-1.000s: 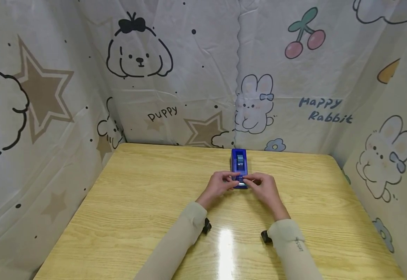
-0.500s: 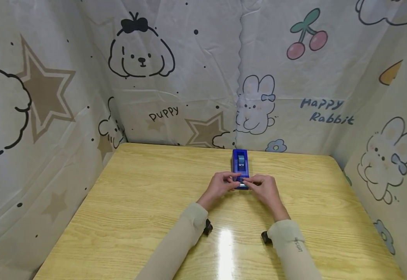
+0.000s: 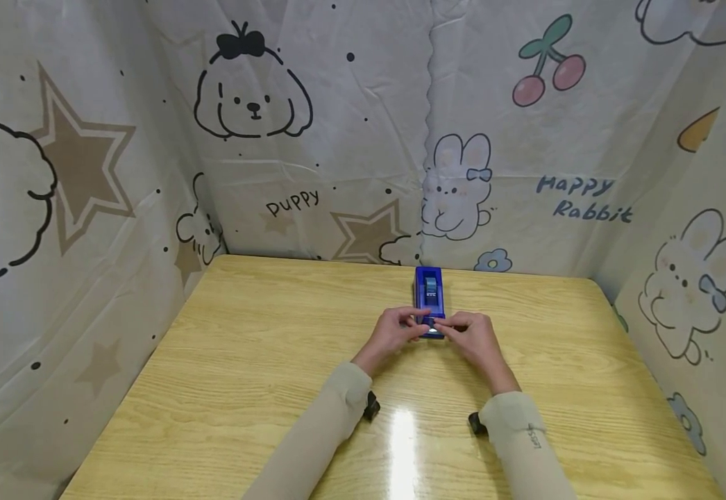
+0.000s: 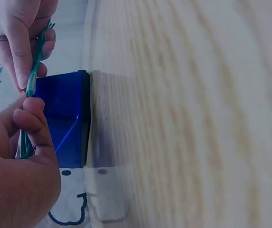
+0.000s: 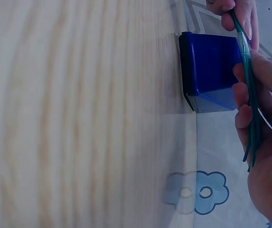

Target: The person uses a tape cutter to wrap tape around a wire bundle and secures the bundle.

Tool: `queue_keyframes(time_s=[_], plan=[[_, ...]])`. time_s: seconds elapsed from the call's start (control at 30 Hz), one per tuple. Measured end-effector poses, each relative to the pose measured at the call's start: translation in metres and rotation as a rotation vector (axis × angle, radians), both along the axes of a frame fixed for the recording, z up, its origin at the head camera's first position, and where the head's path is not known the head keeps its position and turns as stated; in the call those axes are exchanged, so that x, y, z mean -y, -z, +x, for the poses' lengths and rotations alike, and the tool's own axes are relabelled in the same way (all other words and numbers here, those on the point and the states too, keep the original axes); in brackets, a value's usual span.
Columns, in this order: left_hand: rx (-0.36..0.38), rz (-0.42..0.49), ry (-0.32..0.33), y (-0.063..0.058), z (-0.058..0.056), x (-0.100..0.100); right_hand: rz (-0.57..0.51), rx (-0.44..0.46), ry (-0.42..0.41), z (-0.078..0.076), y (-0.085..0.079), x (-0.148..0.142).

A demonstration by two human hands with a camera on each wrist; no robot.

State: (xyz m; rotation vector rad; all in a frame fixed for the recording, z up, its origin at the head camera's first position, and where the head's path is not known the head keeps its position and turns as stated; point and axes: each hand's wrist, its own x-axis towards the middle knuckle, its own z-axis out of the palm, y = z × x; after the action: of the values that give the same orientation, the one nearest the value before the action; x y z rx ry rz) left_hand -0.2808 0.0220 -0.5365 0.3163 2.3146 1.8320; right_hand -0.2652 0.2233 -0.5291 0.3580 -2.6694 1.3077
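Note:
A blue tape dispenser (image 3: 420,295) stands near the back edge of the table, with a roll of tape (image 3: 430,284) inside it. Just in front of it, both hands hold a thin bundle of green strands (image 5: 251,95), with clear tape (image 4: 31,81) around its middle. My left hand (image 3: 390,331) pinches one part of the bundle between thumb and fingers. On the other side, my right hand (image 3: 475,340) pinches it close to the tape, and loose strand ends hang along the palm in the right wrist view. Fingers hide part of the bundle.
The wooden table (image 3: 263,326) stretches out around the hands. A patterned cloth (image 3: 363,97) hangs behind the table and along both sides, close behind the dispenser. Dark wrist cameras sit under both cuffs.
The head view has shifted very slightly. Both hands stay at the same spot in front of the tape dispenser, still pinching the green bundle.

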Motion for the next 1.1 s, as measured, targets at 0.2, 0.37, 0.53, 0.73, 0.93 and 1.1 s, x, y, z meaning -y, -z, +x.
queue_keyframes(time_s=[0.2,0.37,0.53,0.73,0.93,1.1], plan=[[0.005,0.0,0.001,0.0,0.001,0.0,0.011,-0.013,-0.025,-0.001,0.0,-0.001],[0.013,0.022,0.006,0.001,0.001,0.0,0.03,-0.038,-0.082,-0.004,0.002,-0.003],[0.052,0.074,0.017,0.0,0.003,-0.001,0.009,0.049,-0.114,-0.008,0.001,-0.007],[0.072,0.093,0.01,0.0,0.003,-0.001,0.0,0.111,-0.115,-0.012,0.001,-0.008],[0.073,0.099,0.01,0.0,0.002,0.0,-0.028,0.147,-0.116,-0.014,0.001,-0.008],[0.06,0.092,0.009,-0.001,0.002,0.0,-0.012,0.174,-0.119,-0.015,0.001,-0.007]])
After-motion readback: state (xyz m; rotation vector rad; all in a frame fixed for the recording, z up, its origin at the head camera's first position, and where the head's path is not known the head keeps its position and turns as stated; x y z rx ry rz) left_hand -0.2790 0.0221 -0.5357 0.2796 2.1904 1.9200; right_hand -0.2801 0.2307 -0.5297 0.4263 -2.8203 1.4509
